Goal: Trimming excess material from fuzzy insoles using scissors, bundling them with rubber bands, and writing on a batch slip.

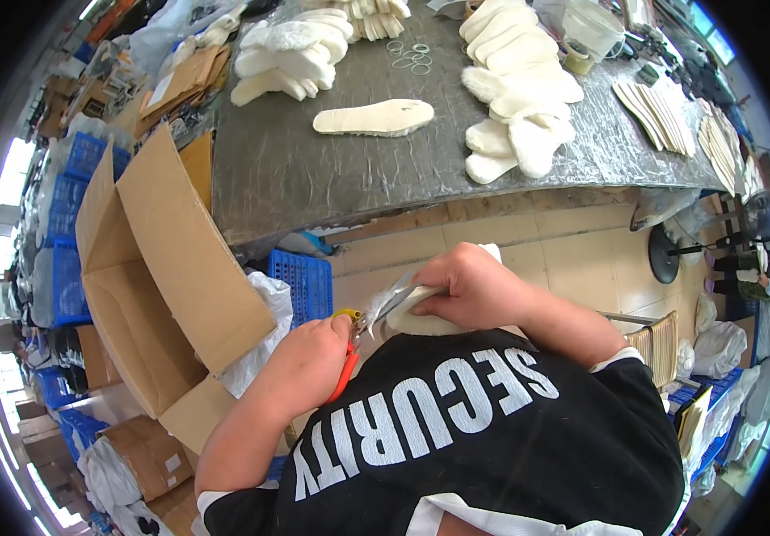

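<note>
Left hand (302, 364): fingers closed around a red-handled metal hand tool (342, 373), whose head lies just beside a pale, fluffy fringe; contact cannot be judged. Right hand (476, 290): thumb and fingers pinch an off-white, sole-shaped fleece insole (416, 321) bearing that fringe, held before a black short-sleeved shirt (510, 447), short of the near edge of a dark grey table (282, 183).

Surroundings: an open brown cardboard box (193, 255) stands at the table's near left corner, its raised flap between the left forearm and that corner. Beside it are a crumpled white plastic bag (270, 302) and, below the near edge, a blue perforated plastic crate (306, 281). On the table, a single cream insole (374, 117) lies apart, left of centre; pale green rings (413, 59) lie beyond it. Fluffy white insoles (291, 52) are heaped toward the far left corner; a second white pile (528, 134) reaches the near edge. Thin cream flat insoles (655, 118) fan out near the right edge.
</note>
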A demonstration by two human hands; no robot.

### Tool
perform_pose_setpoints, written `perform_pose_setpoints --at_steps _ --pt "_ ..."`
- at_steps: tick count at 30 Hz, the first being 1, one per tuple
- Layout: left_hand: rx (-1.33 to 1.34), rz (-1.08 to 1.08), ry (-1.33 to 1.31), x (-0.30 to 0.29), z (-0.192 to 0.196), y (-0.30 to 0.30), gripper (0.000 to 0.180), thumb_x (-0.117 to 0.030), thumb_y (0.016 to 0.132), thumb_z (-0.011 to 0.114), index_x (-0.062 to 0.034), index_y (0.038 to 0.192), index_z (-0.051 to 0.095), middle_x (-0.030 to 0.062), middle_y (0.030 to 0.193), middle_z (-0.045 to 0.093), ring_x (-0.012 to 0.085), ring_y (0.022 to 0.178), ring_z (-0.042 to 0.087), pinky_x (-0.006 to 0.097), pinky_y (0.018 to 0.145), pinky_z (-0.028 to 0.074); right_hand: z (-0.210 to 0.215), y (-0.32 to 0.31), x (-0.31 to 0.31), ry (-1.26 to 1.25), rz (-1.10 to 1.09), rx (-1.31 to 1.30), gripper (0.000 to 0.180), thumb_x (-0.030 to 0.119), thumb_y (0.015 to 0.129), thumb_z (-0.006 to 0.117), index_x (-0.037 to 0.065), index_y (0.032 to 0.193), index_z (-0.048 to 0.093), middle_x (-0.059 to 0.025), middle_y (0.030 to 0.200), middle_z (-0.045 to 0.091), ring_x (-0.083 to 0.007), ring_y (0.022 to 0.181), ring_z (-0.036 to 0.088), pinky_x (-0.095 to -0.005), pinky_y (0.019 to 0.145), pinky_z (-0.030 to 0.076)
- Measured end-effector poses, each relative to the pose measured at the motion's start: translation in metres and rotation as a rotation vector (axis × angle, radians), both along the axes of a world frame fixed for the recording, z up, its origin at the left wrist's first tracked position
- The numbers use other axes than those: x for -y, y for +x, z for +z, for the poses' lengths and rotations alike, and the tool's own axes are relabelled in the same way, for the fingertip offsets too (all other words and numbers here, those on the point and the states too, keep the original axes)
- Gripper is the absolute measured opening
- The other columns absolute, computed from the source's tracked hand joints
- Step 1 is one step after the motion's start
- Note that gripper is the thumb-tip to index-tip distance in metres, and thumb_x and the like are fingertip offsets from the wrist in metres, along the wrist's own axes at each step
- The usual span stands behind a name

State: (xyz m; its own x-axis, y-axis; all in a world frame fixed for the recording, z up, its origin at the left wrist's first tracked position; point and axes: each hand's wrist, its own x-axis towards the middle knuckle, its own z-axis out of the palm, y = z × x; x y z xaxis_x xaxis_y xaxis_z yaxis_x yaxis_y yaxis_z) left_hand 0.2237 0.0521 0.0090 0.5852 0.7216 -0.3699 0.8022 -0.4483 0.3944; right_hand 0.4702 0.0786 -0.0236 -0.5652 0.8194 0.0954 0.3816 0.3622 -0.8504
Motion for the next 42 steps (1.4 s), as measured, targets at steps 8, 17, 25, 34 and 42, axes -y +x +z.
perform_pose_setpoints --at_steps 8,17,25,34,42 --pt "0.069 0.184 0.123 0.000 0.026 -0.011 0.021 -0.019 0.087 0.056 0.0016 0.086 0.050 0.0218 0.073 0.057 0.0411 0.072 0.056 0.045 0.062 0.043 0.041 -0.016 -0.045 -0.013 0.188 0.011 0.015 0.013 0.070 0.070 0.002 0.078 0.063 -0.0179 0.067 0.057 -0.0369 0.065 0.054 -0.0395 0.058 0.043" --pt "0.038 0.509 0.260 0.038 0.058 -0.096 0.019 -0.016 0.087 0.054 0.0032 0.085 0.051 0.0232 0.074 0.058 0.0403 0.072 0.057 0.044 0.064 0.044 0.098 -0.136 -0.076 0.231 0.497 0.061 0.019 0.009 0.068 0.072 0.002 0.085 0.065 -0.0167 0.066 0.057 -0.0285 0.057 0.052 -0.0347 0.055 0.042" --pt "0.210 0.784 0.187 0.080 0.037 -0.207 0.020 -0.016 0.085 0.057 0.0035 0.085 0.052 0.0224 0.071 0.058 0.0407 0.069 0.057 0.044 0.061 0.044 0.110 -0.296 -0.075 0.251 0.710 0.328 0.022 0.020 0.071 0.069 0.004 0.086 0.067 -0.0163 0.073 0.062 -0.0325 0.071 0.060 -0.0384 0.065 0.046" --pt "0.543 0.973 -0.283 0.098 -0.014 -0.283 0.026 -0.022 0.089 0.054 0.0035 0.083 0.055 0.0128 0.074 0.063 0.0223 0.066 0.063 0.034 0.064 0.049 0.078 -0.398 -0.072 0.206 0.761 0.651 0.022 0.024 0.071 0.068 0.005 0.084 0.068 -0.0131 0.065 0.062 -0.0285 0.064 0.060 -0.0365 0.060 0.046" --pt "0.807 0.921 -0.502 0.102 -0.025 -0.304 0.030 -0.026 0.089 0.054 0.0028 0.082 0.056 0.0110 0.074 0.062 0.0187 0.070 0.061 0.030 0.065 0.048 0.062 -0.411 -0.066 0.221 0.717 0.701 0.027 0.027 0.077 0.067 0.008 0.096 0.066 -0.0123 0.076 0.064 -0.0280 0.074 0.061 -0.0364 0.066 0.046"
